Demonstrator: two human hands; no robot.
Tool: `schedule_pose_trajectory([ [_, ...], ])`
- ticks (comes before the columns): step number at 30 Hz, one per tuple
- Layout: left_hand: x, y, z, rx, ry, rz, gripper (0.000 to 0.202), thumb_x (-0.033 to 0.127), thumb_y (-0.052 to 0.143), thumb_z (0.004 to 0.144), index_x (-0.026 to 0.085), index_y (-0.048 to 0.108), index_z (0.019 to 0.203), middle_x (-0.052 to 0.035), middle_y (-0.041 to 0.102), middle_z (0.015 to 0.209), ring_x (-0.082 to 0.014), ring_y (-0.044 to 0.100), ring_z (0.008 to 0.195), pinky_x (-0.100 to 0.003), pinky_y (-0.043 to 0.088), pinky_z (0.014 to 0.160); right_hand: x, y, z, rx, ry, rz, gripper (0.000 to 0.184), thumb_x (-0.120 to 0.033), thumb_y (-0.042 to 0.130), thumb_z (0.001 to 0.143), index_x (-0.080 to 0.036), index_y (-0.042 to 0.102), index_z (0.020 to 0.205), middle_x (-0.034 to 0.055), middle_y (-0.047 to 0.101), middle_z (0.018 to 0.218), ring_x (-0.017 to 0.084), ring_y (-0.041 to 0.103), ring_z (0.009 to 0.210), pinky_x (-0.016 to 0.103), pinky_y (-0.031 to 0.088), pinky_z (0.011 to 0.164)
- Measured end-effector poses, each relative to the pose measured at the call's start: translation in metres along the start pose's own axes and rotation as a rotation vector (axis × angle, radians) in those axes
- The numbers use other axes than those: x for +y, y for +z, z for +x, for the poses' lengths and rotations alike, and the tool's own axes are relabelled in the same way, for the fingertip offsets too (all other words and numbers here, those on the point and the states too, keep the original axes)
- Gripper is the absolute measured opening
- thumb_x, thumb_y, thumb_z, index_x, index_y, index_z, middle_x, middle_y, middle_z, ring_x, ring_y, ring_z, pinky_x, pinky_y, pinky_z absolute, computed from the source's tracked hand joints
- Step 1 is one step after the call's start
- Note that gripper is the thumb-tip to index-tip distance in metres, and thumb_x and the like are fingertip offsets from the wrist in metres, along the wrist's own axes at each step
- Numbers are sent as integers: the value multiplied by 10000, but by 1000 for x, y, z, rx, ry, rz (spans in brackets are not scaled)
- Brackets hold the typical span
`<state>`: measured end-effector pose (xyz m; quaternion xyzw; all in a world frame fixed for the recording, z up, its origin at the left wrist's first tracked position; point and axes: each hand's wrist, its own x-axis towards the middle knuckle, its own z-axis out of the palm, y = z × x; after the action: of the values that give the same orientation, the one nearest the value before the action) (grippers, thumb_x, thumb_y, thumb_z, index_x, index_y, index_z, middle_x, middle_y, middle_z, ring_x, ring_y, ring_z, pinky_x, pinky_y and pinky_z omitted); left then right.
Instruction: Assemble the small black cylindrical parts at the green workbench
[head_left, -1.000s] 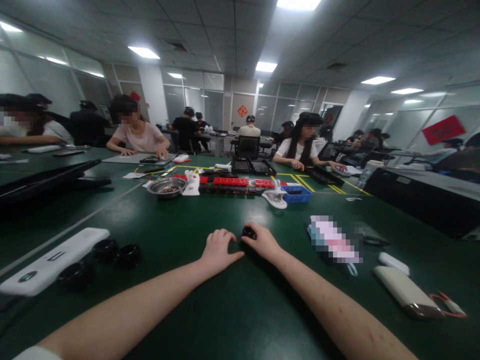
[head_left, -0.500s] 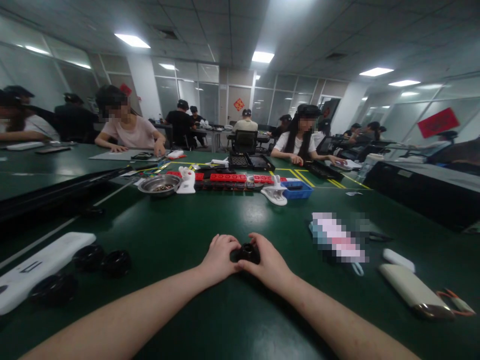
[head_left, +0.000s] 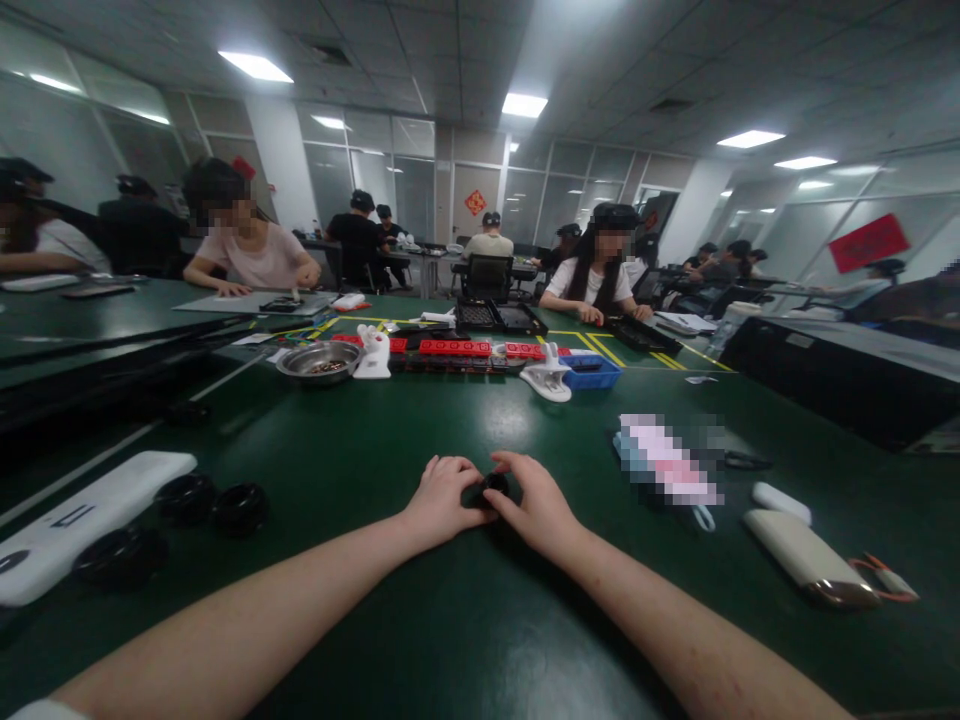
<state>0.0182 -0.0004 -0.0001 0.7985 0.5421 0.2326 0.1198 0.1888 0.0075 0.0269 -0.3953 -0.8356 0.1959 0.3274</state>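
Note:
Over the middle of the green table, a small black ring-like part (head_left: 496, 485) is held between my two hands. My left hand (head_left: 445, 500) grips its left side, fingers curled around it. From the right, the thumb and index finger of my right hand (head_left: 534, 497) close around the same part, the thumb across its near side. Fingers hide much of its outline. To the left lie similar glossy black round parts (head_left: 240, 508), several together beside a long white plastic piece (head_left: 97, 518).
Ahead stand a metal bowl (head_left: 319, 362) with small pieces, red strips (head_left: 455, 348), white clamps (head_left: 550, 374) and a blue bin (head_left: 592, 373). A cream power bank (head_left: 810, 560) lies right, near a pixelated item (head_left: 667, 460). Two people (head_left: 247, 245) work across the table.
My right thumb has moved over the black part's opening, and the part now looks tilted. The whole view has shifted slightly. A person's hand across the table at left has lifted.

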Motion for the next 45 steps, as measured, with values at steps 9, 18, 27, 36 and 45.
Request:
schedule_pose_trajectory([
  [9, -1, -1, -1, -13, 14, 16, 335, 457, 650, 663, 228, 604, 903, -34, 535, 1021, -247, 461, 1003, -485, 254, 961, 5, 0, 0, 27, -9, 59, 563, -204, 612, 668, -197, 412, 1195, 87, 556, 1069, 235, 508, 1025, 422, 372, 912],
  [18, 1, -3, -1, -30, 10, -14, 354, 485, 640, 667, 231, 598, 910, -34, 536, 1029, -252, 458, 1016, -501, 229, 976, 2, -5, -1, -81, -60, 170, 588, -56, 502, 636, -227, 395, 1188, 73, 543, 1136, 222, 489, 1080, 420, 353, 941],
  [27, 1, -2, -1, -22, 19, 3, 318, 474, 636, 669, 233, 604, 874, -28, 535, 1009, -242, 465, 987, -461, 275, 947, 5, 2, 2, 31, 70, 74, 383, -205, 621, 656, -203, 493, 1017, 30, 582, 867, 205, 559, 853, 375, 431, 806],
  [36, 2, -3, 0, -27, 16, 12, 323, 455, 653, 659, 223, 603, 878, -35, 539, 1011, -247, 468, 993, -457, 275, 947, 8, 4, 0, -3, 68, 151, 502, -187, 611, 656, -199, 432, 1125, 75, 548, 1042, 231, 516, 1004, 409, 387, 888],
  [45, 3, -4, 0, -32, 13, 23, 357, 477, 643, 662, 232, 600, 918, -33, 539, 1014, -252, 459, 994, -450, 293, 933, 13, 6, 1, -175, 52, 474, 594, -47, 493, 644, -234, 352, 1191, 60, 552, 1124, 194, 504, 1081, 386, 364, 938],
])
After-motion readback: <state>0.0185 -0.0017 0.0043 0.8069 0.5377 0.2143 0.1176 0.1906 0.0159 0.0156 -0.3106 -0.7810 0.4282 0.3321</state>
